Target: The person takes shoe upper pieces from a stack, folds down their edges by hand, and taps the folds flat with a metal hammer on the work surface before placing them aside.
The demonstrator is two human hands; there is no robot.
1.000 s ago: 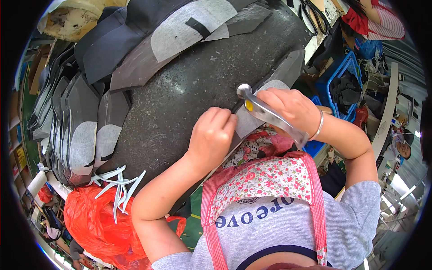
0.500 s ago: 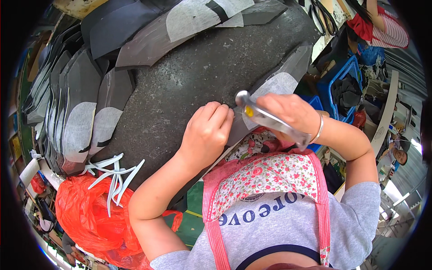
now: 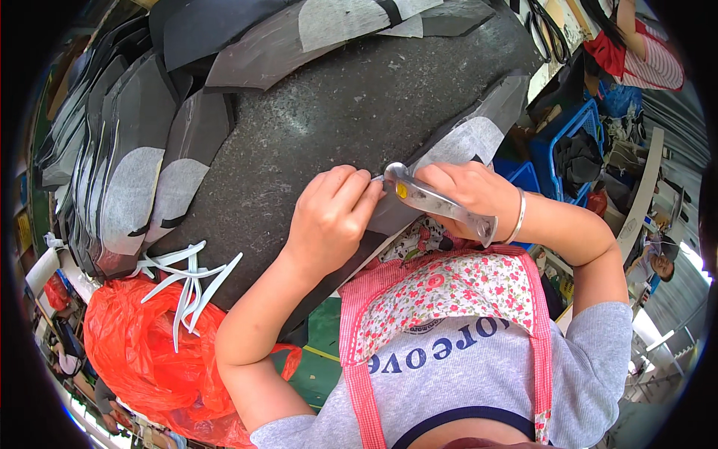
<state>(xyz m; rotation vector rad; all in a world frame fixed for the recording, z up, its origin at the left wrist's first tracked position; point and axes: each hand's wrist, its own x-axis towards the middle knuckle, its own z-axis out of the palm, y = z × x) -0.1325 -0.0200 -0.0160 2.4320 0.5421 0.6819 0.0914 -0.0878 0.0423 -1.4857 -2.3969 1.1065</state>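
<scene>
Steel hammer has closed in on the left hand's fingertips since the earlier frame. Left pinches a thin pale piece; right hand grips the hammer. Beneath: dark grey panel, counter's near edge. White strips left, stacked panels beyond.
</scene>
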